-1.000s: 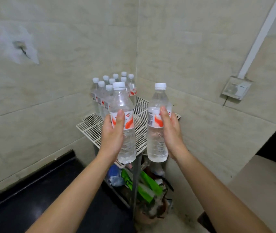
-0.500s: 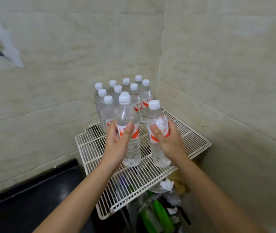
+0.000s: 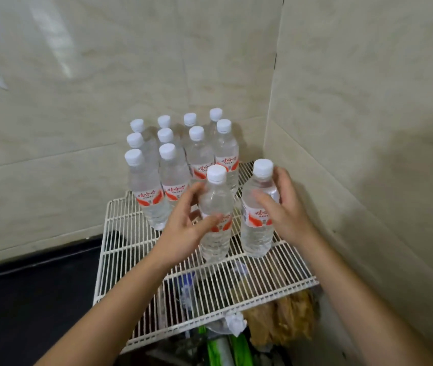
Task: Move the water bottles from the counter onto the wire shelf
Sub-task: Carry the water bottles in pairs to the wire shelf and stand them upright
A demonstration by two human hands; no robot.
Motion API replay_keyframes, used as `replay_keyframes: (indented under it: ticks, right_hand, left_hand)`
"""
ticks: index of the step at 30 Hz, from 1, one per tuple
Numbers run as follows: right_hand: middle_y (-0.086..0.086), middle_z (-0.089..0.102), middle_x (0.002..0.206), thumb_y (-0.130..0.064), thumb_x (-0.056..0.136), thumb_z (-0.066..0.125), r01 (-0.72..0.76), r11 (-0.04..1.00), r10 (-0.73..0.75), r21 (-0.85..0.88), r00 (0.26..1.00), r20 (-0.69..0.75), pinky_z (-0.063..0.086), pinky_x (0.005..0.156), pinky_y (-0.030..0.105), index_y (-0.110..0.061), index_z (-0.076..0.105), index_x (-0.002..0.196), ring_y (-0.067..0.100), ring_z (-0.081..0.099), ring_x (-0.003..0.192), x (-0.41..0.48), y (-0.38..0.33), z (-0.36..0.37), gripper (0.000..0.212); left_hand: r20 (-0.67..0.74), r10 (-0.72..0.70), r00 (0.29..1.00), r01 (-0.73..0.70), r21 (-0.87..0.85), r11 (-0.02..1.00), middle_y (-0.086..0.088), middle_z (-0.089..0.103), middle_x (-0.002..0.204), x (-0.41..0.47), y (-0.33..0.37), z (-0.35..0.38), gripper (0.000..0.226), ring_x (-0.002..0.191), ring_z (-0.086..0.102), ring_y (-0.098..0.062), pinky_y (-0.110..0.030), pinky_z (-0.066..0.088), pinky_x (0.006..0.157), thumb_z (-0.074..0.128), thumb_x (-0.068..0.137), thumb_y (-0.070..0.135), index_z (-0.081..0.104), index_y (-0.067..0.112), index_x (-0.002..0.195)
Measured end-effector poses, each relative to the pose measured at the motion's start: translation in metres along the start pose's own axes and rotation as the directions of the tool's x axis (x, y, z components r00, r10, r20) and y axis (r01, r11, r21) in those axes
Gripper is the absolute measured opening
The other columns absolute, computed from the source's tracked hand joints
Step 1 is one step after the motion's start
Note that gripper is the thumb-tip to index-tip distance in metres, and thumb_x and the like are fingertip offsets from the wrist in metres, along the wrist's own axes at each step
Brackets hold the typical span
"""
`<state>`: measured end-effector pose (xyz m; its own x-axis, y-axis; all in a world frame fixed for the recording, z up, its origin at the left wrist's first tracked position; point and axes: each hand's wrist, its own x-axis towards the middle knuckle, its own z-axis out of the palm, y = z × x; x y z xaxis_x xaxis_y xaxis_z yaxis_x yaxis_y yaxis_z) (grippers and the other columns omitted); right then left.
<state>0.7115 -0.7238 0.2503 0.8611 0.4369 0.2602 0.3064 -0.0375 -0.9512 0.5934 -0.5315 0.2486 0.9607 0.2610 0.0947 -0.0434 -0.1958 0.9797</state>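
Note:
Two clear water bottles with white caps and red-and-white labels stand upright on the white wire shelf [image 3: 136, 249], in front of several more bottles [image 3: 169, 178] grouped in the back corner. My left hand [image 3: 183, 231] is spread loosely around the left bottle [image 3: 216, 233]. Its thumb lies across the front, and a gap shows between palm and bottle. My right hand [image 3: 288, 210] cups the right bottle [image 3: 256, 233], thumb over the label and fingers behind the neck.
Tiled walls meet in a corner right behind the shelf. A black counter [image 3: 25, 299] lies at the lower left. Under the shelf are green packets [image 3: 226, 350], brown bags [image 3: 281, 318] and crumpled paper. The front half of the shelf holds nothing.
Both bottles went forward over the shelf and now stand on its wires. My left hand's fingers have loosened and spread. The view has moved closer to the shelf.

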Motion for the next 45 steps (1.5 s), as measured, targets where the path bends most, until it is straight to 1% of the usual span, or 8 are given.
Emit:
replay_keyframes:
  ticks: [3, 7, 18, 26, 34, 37, 41, 45]
  right_hand:
    - [-0.022, 0.065, 0.114, -0.055, 0.084, 0.068, 0.132, 0.982, -0.138, -0.135, 0.990, -0.033, 0.052, 0.096, 0.026, -0.058, 0.058, 0.118, 0.002, 0.064, 0.109, 0.013, -0.014, -0.008, 0.036]
    - [-0.023, 0.060, 0.102, -0.061, 0.079, 0.072, 0.234, 0.929, -0.232, -0.288, 0.972, 0.042, 0.052, 0.086, 0.019, -0.054, 0.068, 0.113, 0.004, 0.064, 0.097, 0.024, -0.027, -0.014, 0.035]
    - [-0.014, 0.058, 0.093, -0.037, 0.084, 0.081, 0.223, 0.891, -0.226, -0.396, 0.973, 0.040, 0.056, 0.087, 0.041, -0.025, 0.073, 0.123, 0.012, 0.065, 0.091, 0.075, -0.040, 0.008, 0.041]
    - [0.000, 0.061, 0.119, -0.030, 0.092, 0.075, 0.178, 0.908, -0.185, -0.380, 0.982, 0.017, 0.055, 0.096, 0.048, -0.019, 0.066, 0.132, 0.022, 0.065, 0.108, 0.106, -0.024, 0.033, 0.042]
    - [-0.001, 0.059, 0.129, -0.042, 0.098, 0.064, 0.196, 0.856, -0.212, -0.478, 0.977, 0.021, 0.054, 0.096, 0.046, -0.023, 0.057, 0.139, 0.019, 0.061, 0.113, 0.100, -0.017, 0.032, 0.046]
    - [0.000, 0.057, 0.142, -0.045, 0.099, 0.061, 0.212, 0.844, -0.209, -0.492, 0.976, 0.063, 0.048, 0.105, 0.042, -0.025, 0.049, 0.148, 0.018, 0.056, 0.126, 0.096, -0.025, 0.030, 0.054]
    - [0.002, 0.051, 0.148, -0.054, 0.103, 0.047, 0.249, 0.779, -0.322, -0.575, 0.946, -0.027, 0.032, 0.102, 0.027, -0.025, 0.037, 0.155, 0.019, 0.046, 0.136, 0.090, -0.047, 0.027, 0.060]
    - [0.008, 0.059, 0.135, -0.047, 0.104, 0.043, 0.437, 0.646, -0.590, -0.626, 0.806, -0.047, 0.036, 0.102, 0.029, -0.014, 0.049, 0.146, 0.021, 0.049, 0.125, 0.079, -0.084, 0.055, 0.054]
  left_hand:
    - [-0.014, 0.182, 0.983, -0.175, 0.201, 0.964, 0.010, 0.053, 0.148, 0.008, 0.021, 0.004, 0.073, 0.135, 0.052, -0.010, -0.038, 0.048, 0.106, 0.070, 0.088, 0.039, 0.037, 0.036, 0.153]
    - [-0.104, 0.419, 0.902, -0.317, 0.499, 0.807, 0.010, 0.069, 0.116, 0.020, 0.040, -0.008, 0.040, 0.107, 0.062, -0.006, -0.034, 0.054, 0.089, 0.072, 0.093, 0.029, 0.066, 0.025, 0.133]
    - [-0.132, 0.356, 0.925, -0.251, 0.491, 0.834, 0.020, 0.059, 0.068, 0.082, 0.092, -0.032, 0.044, 0.058, 0.051, 0.008, -0.006, 0.040, 0.061, 0.089, 0.075, 0.024, 0.077, 0.017, 0.116]
    - [-0.095, 0.312, 0.945, -0.164, 0.690, 0.705, 0.004, 0.078, 0.101, 0.104, 0.073, -0.049, 0.051, 0.076, 0.062, -0.005, -0.024, 0.048, 0.070, 0.089, 0.071, 0.043, 0.076, 0.027, 0.118]
    - [-0.076, 0.339, 0.938, -0.164, 0.763, 0.625, 0.002, 0.077, 0.096, 0.100, 0.058, -0.050, 0.052, 0.085, 0.066, -0.010, -0.034, 0.055, 0.074, 0.081, 0.073, 0.057, 0.073, 0.034, 0.118]
    - [-0.011, 0.345, 0.939, -0.197, 0.803, 0.562, 0.001, 0.075, 0.118, 0.095, 0.065, -0.049, 0.055, 0.108, 0.065, -0.020, -0.040, 0.052, 0.091, 0.078, 0.078, 0.056, 0.071, 0.028, 0.125]
    - [-0.136, 0.513, 0.847, -0.147, 0.869, 0.473, -0.008, 0.057, 0.147, 0.074, 0.079, -0.067, 0.058, 0.134, 0.051, -0.032, -0.050, 0.038, 0.111, 0.054, 0.095, 0.059, 0.062, 0.022, 0.139]
    - [-0.227, 0.685, 0.692, -0.051, 0.932, 0.360, -0.016, 0.047, 0.154, 0.018, 0.078, -0.100, 0.055, 0.138, 0.046, -0.038, -0.053, 0.035, 0.110, 0.046, 0.100, 0.048, 0.057, 0.014, 0.143]
